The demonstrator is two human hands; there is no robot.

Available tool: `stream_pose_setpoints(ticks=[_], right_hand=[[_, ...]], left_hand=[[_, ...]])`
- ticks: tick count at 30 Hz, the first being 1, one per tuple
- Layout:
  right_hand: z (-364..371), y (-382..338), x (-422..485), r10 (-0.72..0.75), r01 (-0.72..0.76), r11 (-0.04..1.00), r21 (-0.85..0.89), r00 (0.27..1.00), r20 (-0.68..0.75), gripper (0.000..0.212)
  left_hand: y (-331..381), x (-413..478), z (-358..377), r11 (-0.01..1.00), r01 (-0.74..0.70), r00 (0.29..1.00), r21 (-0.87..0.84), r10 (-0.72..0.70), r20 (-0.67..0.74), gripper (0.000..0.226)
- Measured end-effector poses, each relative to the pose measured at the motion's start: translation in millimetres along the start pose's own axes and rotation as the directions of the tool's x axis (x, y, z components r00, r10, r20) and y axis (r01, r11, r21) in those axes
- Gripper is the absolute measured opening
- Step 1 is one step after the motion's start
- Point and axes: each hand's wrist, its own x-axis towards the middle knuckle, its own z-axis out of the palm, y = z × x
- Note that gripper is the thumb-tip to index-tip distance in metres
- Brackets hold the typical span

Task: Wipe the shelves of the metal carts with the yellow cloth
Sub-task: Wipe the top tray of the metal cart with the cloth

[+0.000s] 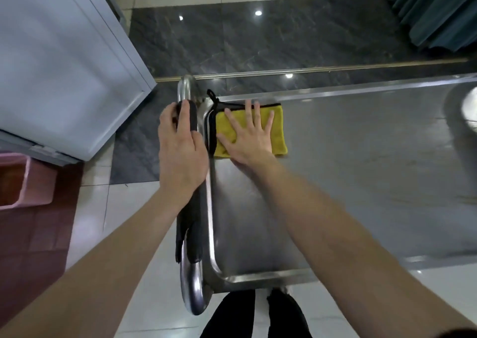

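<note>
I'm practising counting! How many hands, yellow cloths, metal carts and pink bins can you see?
Yellow rectangular cloth: 1
Shiny metal cart: 1
Bare hands: 2 (left hand gripping black padded handle, right hand flat on cloth)
Pink plastic bin: 1
Total: 5

A steel cart shelf [348, 182] with a raised rim is seen across the middle and right of the frame, with a padded handle [188, 234] along its left side. A folded yellow cloth [278, 131] is laid flat in its upper left corner. A blurred round object [470, 110] is cut off at the right edge.
</note>
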Motion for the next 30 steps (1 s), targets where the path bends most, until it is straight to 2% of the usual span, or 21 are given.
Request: stream_pose_setpoints(ticks=[2,5,8,10,13,16,19,22,25,28,30], right_hand=[[5,-1,1,0.012,-0.013,1.000,-0.017,1.000,-0.019,0.081],[25,-4,-91,-0.053,0.054,0.998,0.017,0.998,-0.032,0.078],[36,2,-204,-0.159,0.161,0.987,-0.024,0.985,0.069,0.078],[34,14,-233,-0.252,0.262,0.963,-0.060,0.959,0.132,0.079],[28,27,-196,-0.405,0.416,0.905,-0.089,0.907,0.117,0.085],[18,17,-99,-0.344,0.343,0.933,-0.107,0.939,0.009,0.088],[0,4,-14,-0.293,0.291,0.952,-0.097,0.956,-0.011,0.083],[5,5,-18,-0.392,0.388,0.915,-0.116,0.920,-0.012,0.072],[18,15,-111,-0.474,0.472,0.877,-0.087,0.881,0.004,0.072],[27,28,-215,-0.620,0.638,0.764,-0.097,0.768,0.161,0.074],[29,39,-221,-0.682,0.703,0.706,-0.089,0.708,0.182,0.074]], left_hand=[[-1,1,-1,1.000,-0.022,0.998,0.011,0.022,-0.055,0.052],[2,-2,-3,0.999,-0.032,0.996,0.020,0.034,-0.083,0.042],[6,-2,-7,1.000,0.021,0.998,0.017,-0.020,-0.059,0.039],[9,-2,-14,0.998,0.059,0.998,0.035,-0.059,-0.022,0.043],[15,-23,-28,0.997,0.076,0.990,0.028,-0.078,0.120,0.055],[17,-80,-34,0.995,0.104,0.986,0.003,-0.104,0.134,0.061],[13,-110,-31,0.998,0.064,0.995,0.003,-0.064,0.072,0.063],[10,-104,-31,0.996,0.090,0.994,-0.022,-0.089,0.061,0.061],[8,-104,-31,0.996,0.079,0.995,-0.047,-0.075,0.073,0.060],[9,-104,-33,0.992,0.083,0.993,-0.092,-0.075,0.089,0.059],[8,-103,-33,0.992,0.089,0.993,-0.093,-0.080,0.092,0.058]])
